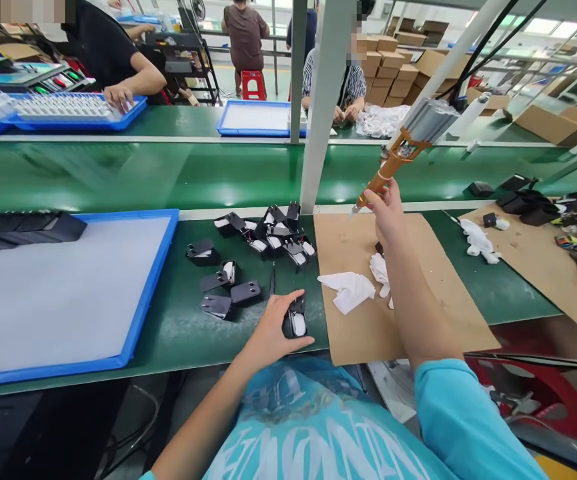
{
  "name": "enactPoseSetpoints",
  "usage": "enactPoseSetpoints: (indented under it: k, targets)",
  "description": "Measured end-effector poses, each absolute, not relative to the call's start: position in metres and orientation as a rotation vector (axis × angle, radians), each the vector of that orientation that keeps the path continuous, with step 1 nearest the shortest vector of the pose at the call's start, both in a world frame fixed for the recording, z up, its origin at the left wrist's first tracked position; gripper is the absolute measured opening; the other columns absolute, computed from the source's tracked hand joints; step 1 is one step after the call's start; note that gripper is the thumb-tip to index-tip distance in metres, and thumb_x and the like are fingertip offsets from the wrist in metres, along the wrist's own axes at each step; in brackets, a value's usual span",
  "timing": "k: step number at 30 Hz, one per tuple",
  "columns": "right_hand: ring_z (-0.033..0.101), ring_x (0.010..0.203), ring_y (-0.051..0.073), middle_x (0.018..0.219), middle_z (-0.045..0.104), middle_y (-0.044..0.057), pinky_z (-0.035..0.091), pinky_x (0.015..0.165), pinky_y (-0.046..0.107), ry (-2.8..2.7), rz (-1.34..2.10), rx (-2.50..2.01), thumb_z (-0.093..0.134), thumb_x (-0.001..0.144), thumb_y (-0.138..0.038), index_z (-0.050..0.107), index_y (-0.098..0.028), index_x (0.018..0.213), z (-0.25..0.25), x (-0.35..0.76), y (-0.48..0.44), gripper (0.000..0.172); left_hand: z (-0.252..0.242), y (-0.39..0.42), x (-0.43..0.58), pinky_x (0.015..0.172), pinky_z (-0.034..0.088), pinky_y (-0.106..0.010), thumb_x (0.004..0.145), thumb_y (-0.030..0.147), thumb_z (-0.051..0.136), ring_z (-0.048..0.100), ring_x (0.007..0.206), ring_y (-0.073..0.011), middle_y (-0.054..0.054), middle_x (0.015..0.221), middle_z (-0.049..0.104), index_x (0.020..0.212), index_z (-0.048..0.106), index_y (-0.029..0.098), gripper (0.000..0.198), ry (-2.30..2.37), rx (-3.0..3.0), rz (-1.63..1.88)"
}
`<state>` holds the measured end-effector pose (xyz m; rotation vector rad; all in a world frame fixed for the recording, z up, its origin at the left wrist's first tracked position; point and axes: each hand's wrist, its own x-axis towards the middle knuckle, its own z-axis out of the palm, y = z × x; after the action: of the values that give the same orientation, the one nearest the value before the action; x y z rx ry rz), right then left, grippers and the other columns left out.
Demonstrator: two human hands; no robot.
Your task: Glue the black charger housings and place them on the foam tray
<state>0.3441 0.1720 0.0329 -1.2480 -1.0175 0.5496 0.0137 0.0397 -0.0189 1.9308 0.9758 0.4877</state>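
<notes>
The left hand [273, 327] lies at the near edge of the green worktop [193, 333], fingers closed on a small black housing [295, 322] with a white insert (long axis near to far). The right hand [387, 210], raised over the cardboard sheet [368, 333], grips an orange tool [385, 175] that slants with its tip down-left. The white lettering on the turquoise shirt [318, 440] is unreadable.

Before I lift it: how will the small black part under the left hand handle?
Probably stiff: the black part in the left hand looks like moulded plastic with crisp edges. Likely light: it is small and looks partly hollow. It lies flat on the green table, so rolling seems unlikely.
</notes>
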Motion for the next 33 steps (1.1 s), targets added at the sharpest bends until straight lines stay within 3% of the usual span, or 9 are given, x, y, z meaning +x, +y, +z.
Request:
enactPoseSetpoints:
  k: [4, 9, 14, 16, 20, 25, 33]
  targets:
    - [0.061, 0.094, 0.016, 0.102, 0.059, 0.000, 0.053, 0.087, 0.033, -1.031, 0.545, -1.257, 0.067, 0.071, -0.047, 0.053, -0.032, 0.118, 0.041, 0.317, 0.141, 0.051, -0.018, 0.032, 0.013, 0.102, 0.046, -0.043, 0.076, 0.027, 0.073, 0.054, 0.119, -0.0261, -0.010, 0.132, 0.056, 0.141, 0.041, 0.027, 0.073, 1.025, 1.972, 0.551]
    - [0.058, 0.075, 0.012, 0.113, 0.058, 0.000, 0.055, 0.070, 0.029, -0.963, 0.709, -1.156, 0.071, 0.073, -0.048, 0.058, -0.034, 0.114, 0.052, 0.264, 0.087, 0.045, -0.021, 0.023, 0.006, 0.108, 0.043, -0.039, 0.079, 0.012, 0.057, 0.051, 0.131, -0.0234, -0.009, 0.144, 0.051, 0.146, 0.034, 0.028, 0.072, 1.041, 1.967, 0.580]
    - [0.053, 0.055, 0.007, 0.111, 0.058, 0.001, 0.045, 0.049, 0.027, -0.899, 0.908, -0.886, 0.072, 0.075, -0.049, 0.061, -0.031, 0.109, 0.063, 0.215, 0.048, 0.040, -0.034, 0.015, 0.007, 0.102, 0.049, -0.039, 0.083, 0.022, 0.062, 0.045, 0.137, -0.0265, -0.014, 0.153, 0.038, 0.130, 0.047, 0.023, 0.049, 1.130, 1.905, 0.706]
    - [0.051, 0.051, 0.006, 0.108, 0.058, 0.001, 0.041, 0.045, 0.027, -0.870, 0.940, -0.807, 0.070, 0.077, -0.050, 0.062, -0.030, 0.106, 0.066, 0.199, 0.040, 0.036, -0.038, 0.013, 0.009, 0.097, 0.053, -0.038, 0.084, 0.027, 0.063, 0.055, 0.128, -0.0256, -0.015, 0.145, 0.049, 0.122, 0.050, 0.021, 0.040, 1.165, 1.910, 0.750]
    - [0.049, 0.048, 0.006, 0.105, 0.059, 0.002, 0.036, 0.041, 0.026, -0.842, 0.945, -0.725, 0.069, 0.077, -0.054, 0.061, -0.028, 0.102, 0.069, 0.175, 0.033, 0.036, -0.041, 0.012, 0.011, 0.081, 0.057, -0.033, 0.084, 0.030, 0.064, 0.071, 0.096, -0.0221, -0.009, 0.107, 0.071, 0.112, 0.052, 0.020, 0.032, 1.243, 2.002, 0.808]
    - [0.048, 0.044, 0.007, 0.106, 0.062, 0.003, 0.035, 0.038, 0.027, -0.832, 0.978, -0.733, 0.070, 0.071, -0.063, 0.055, -0.029, 0.106, 0.069, 0.162, 0.035, 0.051, -0.037, 0.014, 0.010, 0.066, 0.055, -0.030, 0.081, 0.032, 0.066, 0.073, 0.077, -0.0211, -0.007, 0.094, 0.073, 0.109, 0.051, 0.020, 0.034, 1.314, 2.128, 0.907]
    - [0.048, 0.043, 0.006, 0.110, 0.061, 0.003, 0.036, 0.037, 0.026, -0.816, 0.985, -0.706, 0.067, 0.072, -0.065, 0.054, -0.027, 0.101, 0.070, 0.161, 0.038, 0.049, -0.024, 0.016, 0.008, 0.066, 0.055, -0.028, 0.075, 0.029, 0.065, 0.070, 0.074, -0.0177, -0.004, 0.090, 0.071, 0.106, 0.050, 0.022, 0.036, 1.322, 2.022, 0.983]
